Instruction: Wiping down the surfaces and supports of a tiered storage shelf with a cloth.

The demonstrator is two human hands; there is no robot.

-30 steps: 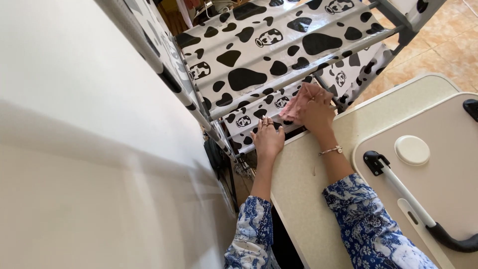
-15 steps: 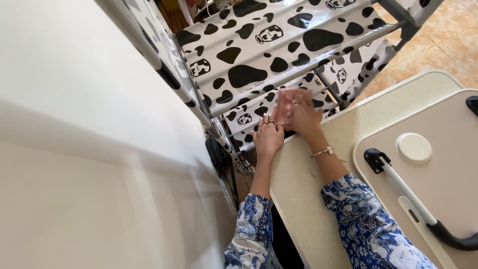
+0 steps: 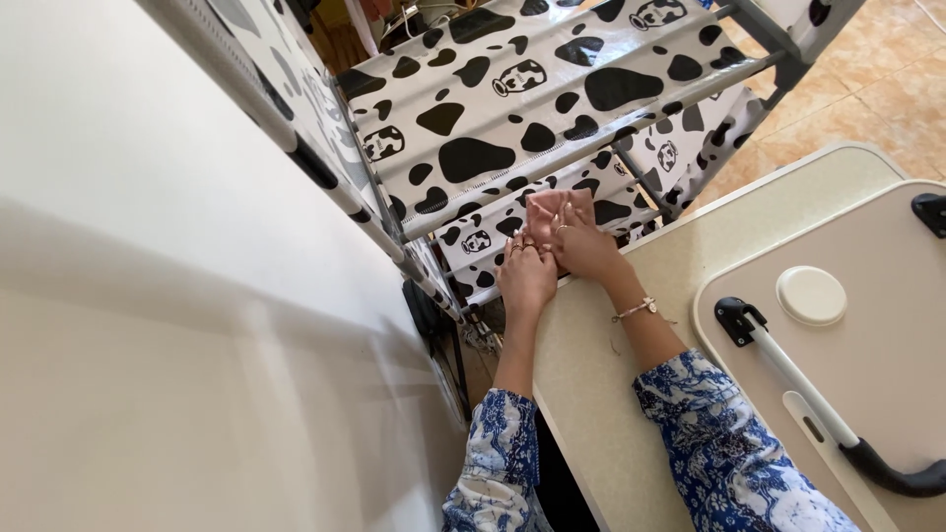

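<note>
Two hands at a pink cloth on the lower shelf of a cow-print rack.

The pink cloth (image 3: pixel 548 206) is small, soft and pale rose, bunched into a rough square with a fold along its near edge; it lies on the lower shelf (image 3: pixel 601 202) of the rack, whose cover is white with black blotches. The right hand (image 3: pixel 583 246) presses flat on the cloth's near side, fingers together and laid over it rather than curled round it. The left hand (image 3: pixel 525 274), with rings on its fingers, rests palm down just beside the right, its fingertips touching the cloth's left edge, its grip loose and flat on the shelf. Both forearms in blue-and-white floral sleeves cross the beige bench (image 3: pixel 601 394).
</note>
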